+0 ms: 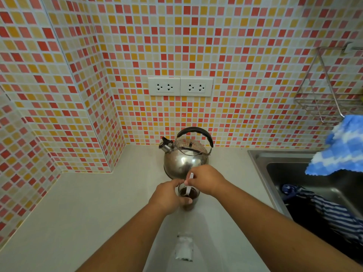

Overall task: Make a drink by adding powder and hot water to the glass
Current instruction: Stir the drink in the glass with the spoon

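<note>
A small clear glass (189, 201) holding dark brown liquid stands on the pale counter (88, 209). My left hand (169, 195) is wrapped around its left side. My right hand (206, 181) hovers over the rim and pinches a white spoon (189, 184) whose lower end dips into the drink. Just behind the glass sits a shiny steel kettle (184, 158) with a black handle, its spout pointing left. A torn powder sachet (184, 248) lies flat on the counter between my forearms.
A steel sink (294, 173) to the right holds a blue striped cloth (334, 211). A blue-white checked cloth (341, 152) hangs from a wire rack (322, 103). Two wall sockets (180, 86) sit on the mosaic tiles. The tiled wall juts out at left.
</note>
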